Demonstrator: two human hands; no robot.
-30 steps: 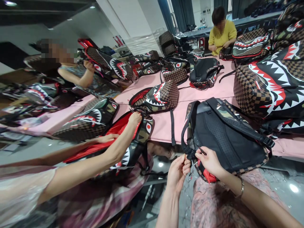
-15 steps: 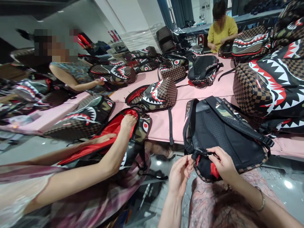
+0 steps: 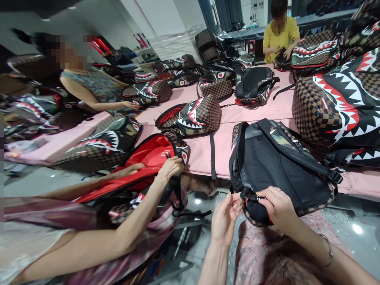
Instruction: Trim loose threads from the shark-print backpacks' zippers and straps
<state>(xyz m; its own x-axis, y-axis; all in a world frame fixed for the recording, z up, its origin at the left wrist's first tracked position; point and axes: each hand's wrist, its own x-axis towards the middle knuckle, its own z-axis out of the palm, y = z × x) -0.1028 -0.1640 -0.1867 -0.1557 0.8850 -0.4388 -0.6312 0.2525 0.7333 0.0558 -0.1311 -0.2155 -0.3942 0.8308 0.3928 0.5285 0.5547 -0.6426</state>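
Observation:
A backpack (image 3: pixel 267 166) lies with its black padded back up at the pink table's near edge, partly over my lap. At its near left corner, my left hand (image 3: pixel 226 215) pinches a black strap end between thumb and fingers. My right hand (image 3: pixel 277 206) is closed on a small dark tool or pull just right of it; its exact shape is hard to make out. The black webbing (image 3: pixel 247 194) runs between the two hands. A bracelet (image 3: pixel 330 249) circles my right wrist.
Beside me on the left, a person's hand (image 3: pixel 172 168) grips the edge of an open red-lined backpack (image 3: pixel 154 152). Shark-mouth backpacks (image 3: pixel 341 107) are piled at right, another (image 3: pixel 196 114) lies ahead on the pink table (image 3: pixel 202 158). Two more people stand farther back.
My right hand has shifted slightly at the corner, and less red shows beneath it. The neighbour's hand has moved from inside the red lining to the bag's edge.

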